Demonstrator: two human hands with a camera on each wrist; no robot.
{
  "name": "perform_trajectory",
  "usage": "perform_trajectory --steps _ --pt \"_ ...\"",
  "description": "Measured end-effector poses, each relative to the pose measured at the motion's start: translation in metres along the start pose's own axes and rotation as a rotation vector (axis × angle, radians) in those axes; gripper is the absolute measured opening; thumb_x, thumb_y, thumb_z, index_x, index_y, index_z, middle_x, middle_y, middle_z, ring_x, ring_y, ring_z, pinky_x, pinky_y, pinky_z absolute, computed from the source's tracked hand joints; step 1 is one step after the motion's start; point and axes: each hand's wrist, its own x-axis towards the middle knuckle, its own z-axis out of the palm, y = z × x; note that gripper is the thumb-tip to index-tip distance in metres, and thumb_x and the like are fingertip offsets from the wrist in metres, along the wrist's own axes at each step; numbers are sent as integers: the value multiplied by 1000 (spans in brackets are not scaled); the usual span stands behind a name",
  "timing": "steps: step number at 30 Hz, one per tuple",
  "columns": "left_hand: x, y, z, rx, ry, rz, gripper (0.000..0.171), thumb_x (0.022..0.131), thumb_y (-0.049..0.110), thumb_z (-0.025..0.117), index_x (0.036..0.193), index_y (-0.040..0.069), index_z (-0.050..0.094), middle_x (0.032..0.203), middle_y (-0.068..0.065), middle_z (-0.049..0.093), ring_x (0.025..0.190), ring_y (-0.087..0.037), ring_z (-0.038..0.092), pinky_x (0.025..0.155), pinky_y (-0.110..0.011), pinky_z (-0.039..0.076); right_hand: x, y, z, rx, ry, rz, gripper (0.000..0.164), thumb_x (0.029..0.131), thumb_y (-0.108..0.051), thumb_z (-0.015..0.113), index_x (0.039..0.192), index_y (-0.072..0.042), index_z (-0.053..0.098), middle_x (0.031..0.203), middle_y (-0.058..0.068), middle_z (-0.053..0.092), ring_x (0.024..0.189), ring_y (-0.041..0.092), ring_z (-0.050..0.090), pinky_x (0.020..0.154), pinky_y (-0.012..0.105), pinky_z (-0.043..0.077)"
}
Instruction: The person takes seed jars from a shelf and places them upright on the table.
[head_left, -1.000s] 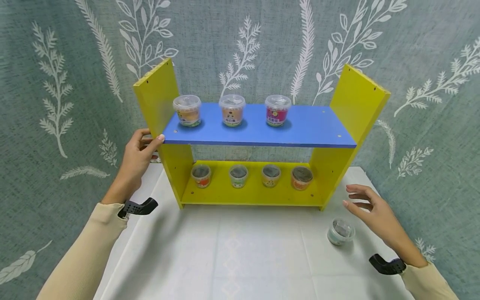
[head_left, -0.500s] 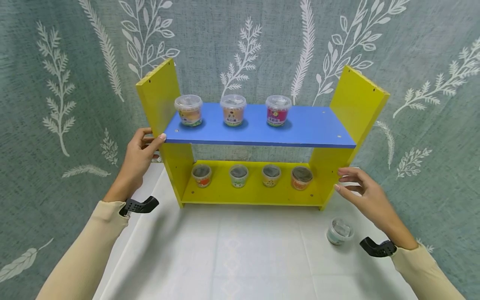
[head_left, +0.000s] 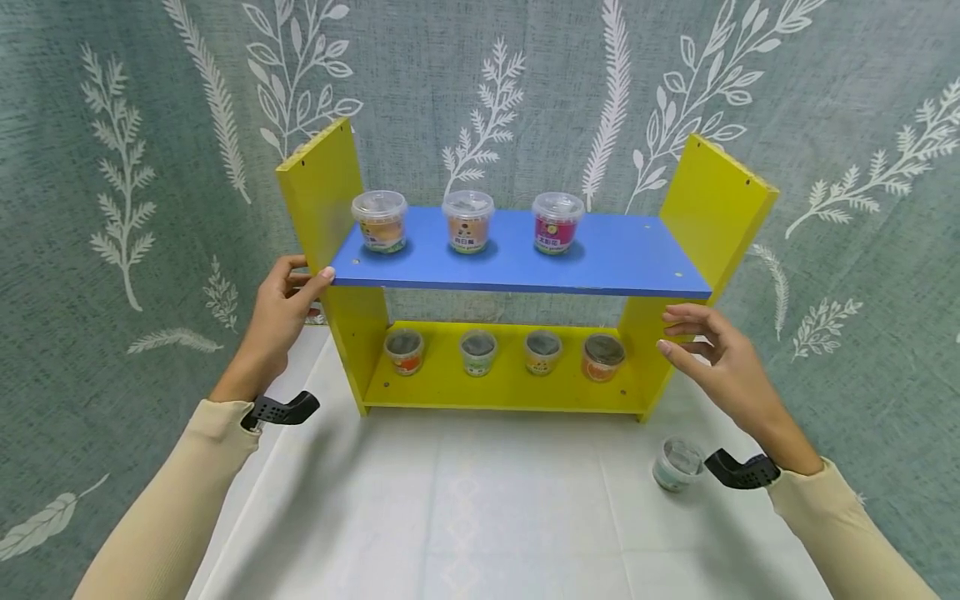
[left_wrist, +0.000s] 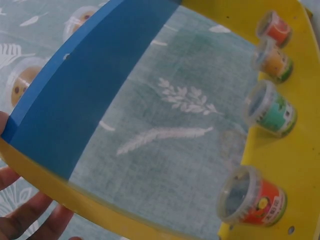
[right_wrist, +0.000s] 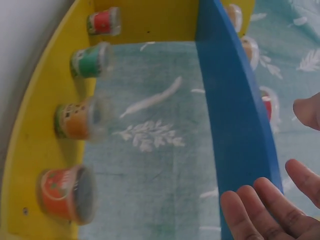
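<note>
A yellow shelf unit point(head_left: 326, 196) with a blue middle board point(head_left: 495, 262) stands on the white table. My left hand point(head_left: 277, 321) holds its left side panel, thumb at the blue board's front corner and fingers round the outer side. My right hand point(head_left: 723, 367) hovers by the right side panel point(head_left: 716, 225), fingers loosely bent and holding nothing. On the blue board stand three lidded plastic cups: an orange cup point(head_left: 381, 223), another orange cup point(head_left: 468, 223) and a pink cup point(head_left: 557, 225). Several smaller-looking cups line the yellow bottom board point(head_left: 495, 392), among them a green cup point(right_wrist: 90, 60).
One more lidded cup point(head_left: 677, 464) stands on the white tablecloth point(head_left: 525, 500), right of the unit and below my right forearm. A patterned green-grey cloth point(head_left: 525, 100) hangs behind and at both sides.
My right hand has moved left and up, from above the loose cup toward the right side panel. My left hand keeps its hold, and the cups have stayed in place.
</note>
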Motion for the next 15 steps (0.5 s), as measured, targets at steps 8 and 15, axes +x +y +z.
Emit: perform_trajectory --steps 8,15 --pt "-1 0 -1 13 -1 -1 58 91 54 54 136 20 39 125 -9 45 109 -22 47 89 -44 39 16 -40 7 24 12 -75 45 91 3 60 133 4 45 126 16 52 109 22 54 89 18 45" --pt "-1 0 0 11 1 -6 60 91 55 54 137 21 38 126 -10 44 109 -23 46 90 -47 38 31 -52 9 2 24 -56 45 92 -6 63 134 0 46 128 20 52 112 31 52 90 18 45"
